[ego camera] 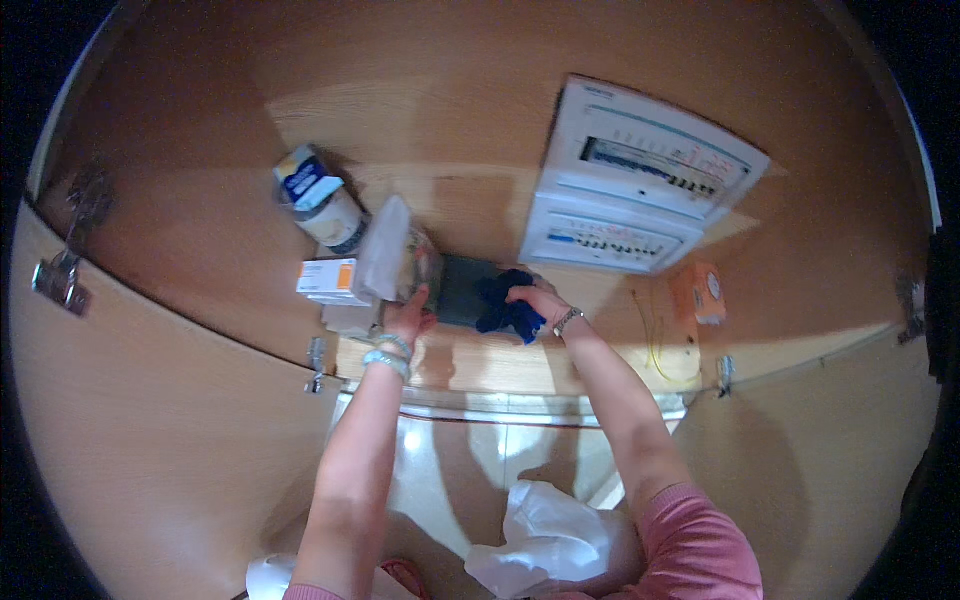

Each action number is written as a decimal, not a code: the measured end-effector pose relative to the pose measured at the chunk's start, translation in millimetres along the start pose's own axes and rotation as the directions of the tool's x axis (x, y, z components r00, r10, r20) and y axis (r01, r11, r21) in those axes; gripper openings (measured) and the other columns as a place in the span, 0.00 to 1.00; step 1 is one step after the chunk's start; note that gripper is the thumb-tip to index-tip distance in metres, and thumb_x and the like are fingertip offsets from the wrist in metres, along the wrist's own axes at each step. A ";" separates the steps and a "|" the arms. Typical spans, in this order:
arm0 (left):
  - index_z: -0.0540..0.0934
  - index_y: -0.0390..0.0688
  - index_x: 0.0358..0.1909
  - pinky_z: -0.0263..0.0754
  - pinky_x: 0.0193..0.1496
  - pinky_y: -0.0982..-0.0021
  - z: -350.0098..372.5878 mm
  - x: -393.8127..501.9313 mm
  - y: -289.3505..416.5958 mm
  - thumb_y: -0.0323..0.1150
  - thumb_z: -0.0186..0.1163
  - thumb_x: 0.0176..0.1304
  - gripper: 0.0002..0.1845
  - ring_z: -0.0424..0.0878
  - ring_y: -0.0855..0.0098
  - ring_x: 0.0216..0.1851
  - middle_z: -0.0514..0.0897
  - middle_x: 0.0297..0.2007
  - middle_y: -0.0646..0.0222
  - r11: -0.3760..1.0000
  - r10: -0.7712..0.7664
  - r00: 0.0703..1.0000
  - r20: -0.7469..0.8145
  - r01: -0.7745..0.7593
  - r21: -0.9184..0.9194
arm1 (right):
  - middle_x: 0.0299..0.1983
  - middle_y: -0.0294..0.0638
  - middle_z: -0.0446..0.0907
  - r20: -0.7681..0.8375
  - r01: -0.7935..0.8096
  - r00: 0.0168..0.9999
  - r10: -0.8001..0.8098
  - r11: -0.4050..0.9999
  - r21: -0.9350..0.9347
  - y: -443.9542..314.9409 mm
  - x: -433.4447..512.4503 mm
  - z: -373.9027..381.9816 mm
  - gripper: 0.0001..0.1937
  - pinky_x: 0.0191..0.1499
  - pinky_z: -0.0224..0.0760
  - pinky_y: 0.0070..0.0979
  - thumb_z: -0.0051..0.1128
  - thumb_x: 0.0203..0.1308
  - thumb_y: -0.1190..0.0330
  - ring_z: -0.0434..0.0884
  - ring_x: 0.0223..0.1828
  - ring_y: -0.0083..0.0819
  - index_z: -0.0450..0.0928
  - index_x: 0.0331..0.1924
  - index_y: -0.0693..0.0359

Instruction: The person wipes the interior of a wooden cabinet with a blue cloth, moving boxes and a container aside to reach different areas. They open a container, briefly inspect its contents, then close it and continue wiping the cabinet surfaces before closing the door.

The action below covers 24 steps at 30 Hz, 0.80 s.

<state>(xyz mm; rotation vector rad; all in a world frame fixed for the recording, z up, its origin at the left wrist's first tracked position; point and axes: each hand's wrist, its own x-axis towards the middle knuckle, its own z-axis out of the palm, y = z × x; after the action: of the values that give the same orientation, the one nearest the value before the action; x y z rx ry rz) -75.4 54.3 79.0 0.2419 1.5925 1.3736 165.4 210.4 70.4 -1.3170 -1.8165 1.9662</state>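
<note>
My right hand (541,298) grips a bunched dark blue cloth item (504,301), with the thumb on top of it. The cloth lies over a flat dark grey object (461,289) on the wooden cabinet floor. My left hand (409,316) is at the left end of that grey object, thumb raised. It is close against a clear package (421,262) with patterned contents; whether it grips the package is not plain. Left of this package stands a white bag or sheet (385,247). Bracelets circle my left wrist, and a metal watch or bracelet is on my right.
A breaker panel (611,225) is on the back wall. Left stand a labelled jar (334,221) with a blue-and-white packet (304,178) on top and a white-and-orange box (328,280). Right are an orange box (699,292) and yellow cable (656,352). Hinged doors (187,390) flank the opening.
</note>
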 end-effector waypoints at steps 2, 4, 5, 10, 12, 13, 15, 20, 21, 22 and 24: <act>0.74 0.42 0.46 0.82 0.28 0.71 -1.3 -14.7 -6.6 0.37 0.70 0.61 0.19 0.81 0.72 0.27 0.80 0.30 0.66 0.992 0.117 0.993 -0.032 -0.119 -0.053 | 0.37 0.44 0.86 0.186 -0.072 0.982 0.032 0.975 0.210 7.6 -46.7 -0.1 0.26 0.40 0.81 0.39 0.66 0.53 0.63 0.86 0.31 0.38 0.75 0.55 0.68; 0.74 0.41 0.43 0.81 0.27 0.71 -0.5 -30.0 -17.8 0.33 0.68 0.62 0.14 0.79 0.73 0.24 0.80 0.29 0.67 0.982 0.182 0.982 -0.043 -0.184 -0.045 | 0.39 0.46 0.85 -0.111 0.310 0.946 -0.304 0.950 0.042 18.1 -95.8 29.0 0.33 0.40 0.81 0.31 0.67 0.53 0.64 0.86 0.37 0.35 0.68 0.63 0.68; 0.74 0.41 0.43 0.80 0.27 0.71 -0.6 -34.5 -21.4 0.32 0.67 0.63 0.12 0.79 0.73 0.22 0.80 0.28 0.68 0.981 0.191 0.981 -0.041 -0.192 -0.015 | 0.45 0.50 0.84 -0.147 0.362 0.914 -0.379 0.923 -0.130 20.3 -115.1 40.3 0.34 0.45 0.81 0.34 0.66 0.53 0.65 0.85 0.43 0.36 0.68 0.64 0.66; 0.69 0.40 0.54 0.67 0.20 0.75 1.4 -37.2 -26.9 0.29 0.64 0.64 0.20 0.74 0.77 0.19 0.78 0.24 0.70 0.984 0.156 0.988 0.017 -0.154 -0.085 | 0.60 0.52 0.73 0.116 0.506 0.727 -0.676 0.415 -0.756 35.7 -120.4 111.1 0.39 0.67 0.62 0.46 0.66 0.44 0.72 0.71 0.63 0.53 0.67 0.68 0.52; 0.64 0.36 0.65 0.63 0.19 0.77 5.9 -40.0 -25.8 0.27 0.63 0.64 0.30 0.72 0.79 0.19 0.77 0.23 0.71 0.985 0.118 0.993 -0.016 -0.119 -0.126 | 0.66 0.53 0.66 0.249 0.511 0.739 -0.626 0.280 -0.813 45.9 -105.5 129.8 0.37 0.73 0.53 0.49 0.66 0.47 0.68 0.62 0.70 0.53 0.68 0.67 0.51; 0.62 0.36 0.67 0.64 0.20 0.78 8.6 -45.1 -26.9 0.27 0.62 0.64 0.31 0.73 0.79 0.19 0.77 0.23 0.72 0.991 0.088 0.996 -0.026 -0.090 -0.098 | 0.68 0.54 0.64 0.269 0.534 0.744 -0.612 0.303 -0.789 52.7 -100.3 133.6 0.36 0.74 0.49 0.51 0.65 0.49 0.67 0.57 0.73 0.54 0.67 0.68 0.51; 0.60 0.34 0.70 0.66 0.21 0.78 13.9 -58.3 -30.6 0.27 0.60 0.65 0.33 0.73 0.80 0.20 0.77 0.23 0.72 0.998 0.061 0.997 -0.043 -0.062 -0.029 | 0.70 0.51 0.63 0.275 0.534 0.740 -0.614 0.286 -0.796 70.2 -100.1 130.1 0.36 0.74 0.50 0.49 0.67 0.47 0.67 0.58 0.73 0.51 0.69 0.66 0.51; 0.78 0.33 0.57 0.74 0.40 0.80 7.4 -94.1 -54.3 0.26 0.56 0.70 0.16 0.78 0.81 0.36 0.85 0.39 0.70 0.961 0.109 0.951 0.291 -0.175 0.212 | 0.61 0.48 0.75 0.318 0.598 0.651 -0.690 0.207 -0.774 112.6 -148.7 54.7 0.27 0.65 0.65 0.43 0.67 0.41 0.70 0.72 0.64 0.46 0.81 0.53 0.55; 0.78 0.34 0.58 0.75 0.45 0.78 5.7 -99.9 -62.7 0.25 0.55 0.70 0.16 0.79 0.81 0.39 0.86 0.41 0.71 0.936 0.128 0.922 0.366 -0.235 0.263 | 0.53 0.47 0.81 0.196 0.622 0.590 -0.783 0.286 -0.729 115.4 -155.0 34.4 0.24 0.60 0.70 0.42 0.68 0.39 0.70 0.78 0.57 0.45 0.82 0.47 0.55; 0.78 0.34 0.57 0.75 0.46 0.78 6.0 -104.5 -72.3 0.25 0.56 0.70 0.16 0.79 0.81 0.40 0.86 0.42 0.70 0.930 0.078 0.910 0.406 -0.213 0.299 | 0.46 0.47 0.83 0.069 0.531 0.657 -0.751 0.396 -0.749 117.8 -163.4 12.9 0.21 0.55 0.74 0.41 0.68 0.37 0.70 0.81 0.50 0.45 0.83 0.43 0.56; 0.80 0.35 0.56 0.76 0.45 0.77 9.6 -115.7 -93.6 0.26 0.56 0.69 0.16 0.80 0.81 0.41 0.87 0.42 0.69 0.921 0.058 0.885 0.462 -0.226 0.318 | 0.43 0.50 0.83 -0.177 0.362 0.707 -0.684 0.566 -0.741 115.4 -168.0 -37.2 0.21 0.52 0.75 0.42 0.67 0.39 0.69 0.81 0.46 0.51 0.82 0.44 0.59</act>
<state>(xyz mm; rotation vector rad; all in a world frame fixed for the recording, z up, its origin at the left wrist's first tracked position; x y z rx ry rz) 29.3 -50.7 63.0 0.8574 1.4412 1.0195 341.0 101.3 55.9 -1.0026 -2.3537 0.6061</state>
